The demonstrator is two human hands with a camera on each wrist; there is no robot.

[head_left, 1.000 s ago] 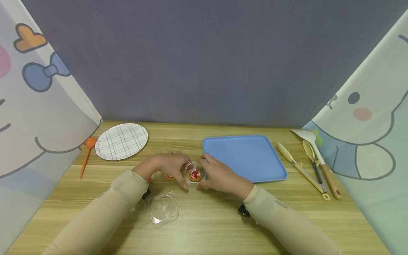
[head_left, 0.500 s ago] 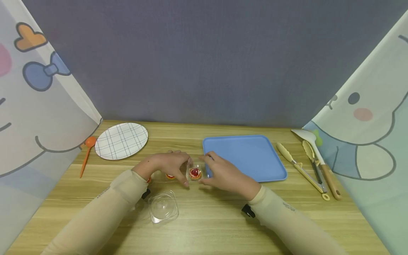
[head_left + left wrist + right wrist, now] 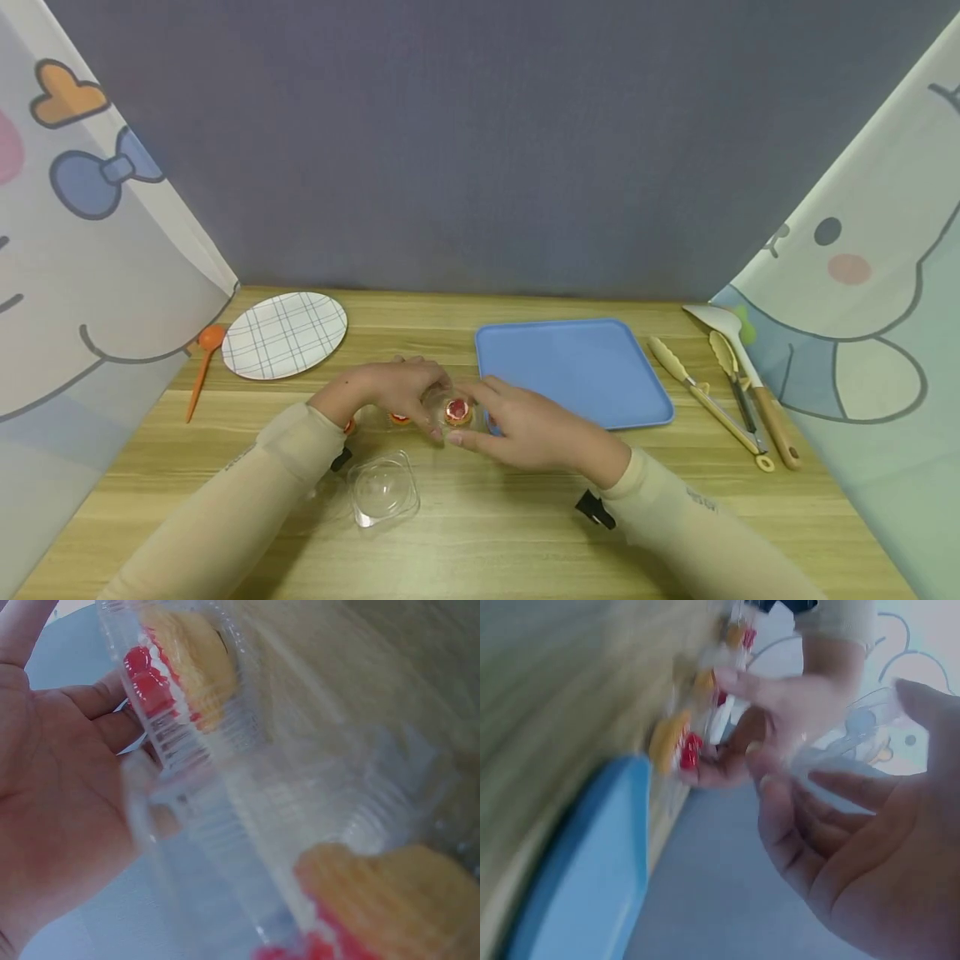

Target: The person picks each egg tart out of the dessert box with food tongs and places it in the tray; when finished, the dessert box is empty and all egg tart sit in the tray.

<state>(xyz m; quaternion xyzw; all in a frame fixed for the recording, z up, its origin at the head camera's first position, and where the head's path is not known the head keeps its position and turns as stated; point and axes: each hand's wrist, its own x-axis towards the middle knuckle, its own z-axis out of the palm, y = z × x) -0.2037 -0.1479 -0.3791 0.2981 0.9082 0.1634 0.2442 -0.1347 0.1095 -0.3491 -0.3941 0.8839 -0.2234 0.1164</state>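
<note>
A fruit tart [image 3: 457, 411] with red topping sits in a small clear plastic container, between both hands in the head view. My left hand [image 3: 397, 390] holds the container's left side, thumb in front and fingers behind. My right hand [image 3: 528, 423] pinches a clear domed lid [image 3: 866, 724] over the tart, between thumb and fingers in the right wrist view. A second tart [image 3: 400, 418] is partly covered by the left hand, and a third tart [image 3: 349, 426] shows beside the left wrist. The left wrist view has a boxed tart [image 3: 187, 667] near the fingers.
Another clear lid [image 3: 384, 490] lies nearer the front. A blue tray [image 3: 573, 371] lies behind the right hand. At the back left are a checked plate [image 3: 287, 333] and an orange spoon [image 3: 201, 375]. Tongs [image 3: 705, 400] and a white turner [image 3: 750, 358] lie at right.
The right hand first draws slightly right, away from the container, then comes back left, its thumb now lower and in front of the tart. The left hand stays put.
</note>
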